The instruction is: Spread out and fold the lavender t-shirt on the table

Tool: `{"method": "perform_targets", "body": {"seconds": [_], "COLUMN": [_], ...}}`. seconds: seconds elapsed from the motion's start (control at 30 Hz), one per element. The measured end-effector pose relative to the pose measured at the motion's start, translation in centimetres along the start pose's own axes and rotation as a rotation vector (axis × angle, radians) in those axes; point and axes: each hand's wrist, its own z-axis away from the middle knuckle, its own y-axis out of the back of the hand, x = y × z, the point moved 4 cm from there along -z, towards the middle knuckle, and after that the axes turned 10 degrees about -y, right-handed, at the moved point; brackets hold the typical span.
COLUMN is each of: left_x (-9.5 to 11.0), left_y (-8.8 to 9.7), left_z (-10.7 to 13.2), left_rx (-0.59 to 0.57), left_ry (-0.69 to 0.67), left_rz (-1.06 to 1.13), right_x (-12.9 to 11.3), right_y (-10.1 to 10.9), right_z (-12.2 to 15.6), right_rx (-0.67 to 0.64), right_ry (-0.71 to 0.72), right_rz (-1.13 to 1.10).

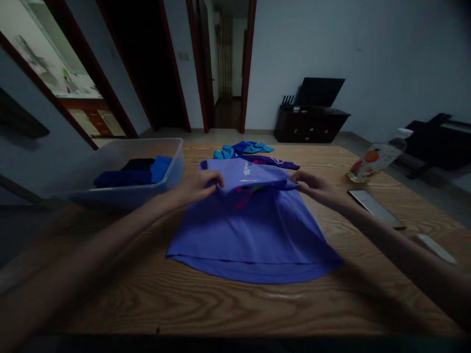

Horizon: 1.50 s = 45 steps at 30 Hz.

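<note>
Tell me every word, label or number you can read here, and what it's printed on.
None is legible.
Purple shirt: white print on the folded-over part, too blurred to read.
Bottle: fruit-picture label, any lettering too small to read.
Phone: dark screen, no text visible.

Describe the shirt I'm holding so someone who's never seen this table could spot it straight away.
On the wooden table, right of the clear plastic bin, lies a violet-blue shirt spread flat. The left hand and right hand pinch its folded-over top. Unlike the crumpled turquoise and purple clothes behind it, it bears white lettering.
</note>
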Motion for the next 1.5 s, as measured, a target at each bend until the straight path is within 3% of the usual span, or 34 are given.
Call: {"method": "perform_targets", "body": {"seconds": [0.13,0.2,0.27,0.33,0.43,0.5,0.57,0.63,0.77,0.93,1.03,1.17,1.33,1.5], "left_x": [4.1,4.8,4.8,4.4,3.6,3.1,2.8,2.5,2.6,5.3,7.7,10.1,10.7,10.7], "left_y": [-4.7,-7.3,-9.3,-10.4,-10.8,-10.6,-10.5,-10.5,-10.5,-10.5,-11.7,-14.7,-17.6,-19.2], "left_z": [9.0,13.0,15.9,17.7,18.5,18.3,17.9,17.4,16.0,12.9,10.4,7.4,5.0,3.9], "left_rx": [-0.182,-0.235,-0.224,-0.191,-0.157,-0.144,-0.139,-0.140,-0.183,-0.161,-0.161,-0.289,-0.438,-0.426], "left_ry": [0.049,0.095,0.126,0.142,0.159,0.168,0.168,0.160,0.159,0.061,-0.062,-0.196,-0.242,-0.277], "left_rz": [-0.029,-0.024,-0.040,-0.056,-0.031,0.001,0.026,0.038,0.027,-0.061,-0.088,-0.100,-0.128,-0.143], "right_x": [-1.7,-2.6,-2.8,-1.5,3.4,7.7,11.5,14.0,15.2,13.2,11.1,6.5,1.0,-0.9], "right_y": [-5.0,-7.3,-8.1,-6.4,0.3,5.4,9.0,11.0,11.8,11.3,9.9,6.0,-0.9,-5.9], "right_z": [9.8,13.5,15.7,16.4,16.2,16.5,17.1,17.8,18.5,18.3,18.4,20.3,25.4,29.7], "right_rx": [-0.197,-0.275,-0.298,-0.192,0.243,0.482,0.543,0.537,0.506,0.493,0.415,0.345,0.369,0.415], "right_ry": [0.069,0.114,0.131,0.081,-0.172,-0.454,-0.704,-0.848,-0.913,-0.900,-0.918,-0.941,-0.950,-0.880], "right_rz": [0.132,0.230,0.335,0.427,0.630,0.856,1.007,1.044,1.031,1.039,1.028,1.086,1.098,1.094]}}
